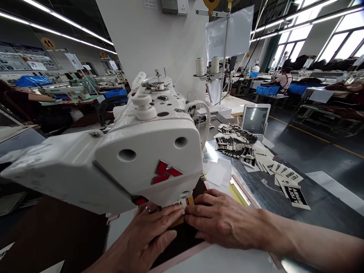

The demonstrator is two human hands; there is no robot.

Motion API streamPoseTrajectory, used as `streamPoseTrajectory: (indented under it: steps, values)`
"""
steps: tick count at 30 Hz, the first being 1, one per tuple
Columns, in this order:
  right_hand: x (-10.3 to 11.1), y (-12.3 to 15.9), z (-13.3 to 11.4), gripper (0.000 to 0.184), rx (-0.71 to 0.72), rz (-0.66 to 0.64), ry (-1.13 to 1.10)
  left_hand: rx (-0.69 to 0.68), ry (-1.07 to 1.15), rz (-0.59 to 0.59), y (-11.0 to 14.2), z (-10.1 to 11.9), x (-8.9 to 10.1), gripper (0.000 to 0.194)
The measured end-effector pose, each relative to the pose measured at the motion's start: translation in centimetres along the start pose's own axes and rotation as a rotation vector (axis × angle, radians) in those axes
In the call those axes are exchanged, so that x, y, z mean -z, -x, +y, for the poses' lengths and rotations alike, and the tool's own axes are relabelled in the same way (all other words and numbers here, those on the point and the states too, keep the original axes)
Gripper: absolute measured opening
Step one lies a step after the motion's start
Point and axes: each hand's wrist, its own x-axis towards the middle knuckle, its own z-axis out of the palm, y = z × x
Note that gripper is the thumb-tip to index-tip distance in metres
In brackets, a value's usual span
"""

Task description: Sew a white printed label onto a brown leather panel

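Printed labels (287,182) litter the dark worktable (327,197), with blue crates (267,90) beyond.

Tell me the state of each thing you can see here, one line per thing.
Left hand, flat, fingers under the machine's edge
Right hand, fingers spread on the work
Dark fabric, flat under the hands
Sewing machine head, above the work, needle hidden
Thread cones, upright on their stand
Black labels, loosely heaped
White labels, scattered, overlapping
Display screen, lit
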Motion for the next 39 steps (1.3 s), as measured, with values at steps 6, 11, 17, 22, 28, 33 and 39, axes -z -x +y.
streamPoseTrajectory:
  steps: [6, 11, 17, 22, 28, 33, 39]
  values:
    - [0.6, 0.0, -0.1, 0.035, 0.02, -0.002, 0.03, -0.035, -0.061, 0.123, 1.3, -0.6, 0.4, 0.045]
    - [0.7, 0.0, -0.2, 0.032, 0.019, -0.002, 0.048, -0.142, -0.243, 0.086, -1.2, -0.1, 0.7, 0.05]
    - [0.1, -0.1, -0.1, 0.032, 0.021, 0.003, 0.056, -0.166, -0.344, 0.022, -1.4, -0.4, 0.2, 0.061]
    - [0.6, 0.6, -0.4, 0.033, 0.014, 0.021, 0.044, -0.165, -0.33, 0.024, -1.0, -1.2, -0.5, 0.062]
    - [1.1, 3.2, -0.1, 0.031, -0.044, 0.094, 0.065, -0.177, -0.309, 0.032, -0.9, -1.1, -0.4, 0.063]
    - [0.2, 3.7, 0.3, 0.026, -0.065, 0.111, 0.047, -0.165, -0.336, 0.007, -0.8, -1.0, -0.3, 0.063]
    - [-0.1, 3.5, 0.4, 0.025, -0.071, 0.12, 0.034, -0.183, -0.355, -0.013, -1.2, -1.0, 0.0, 0.064]
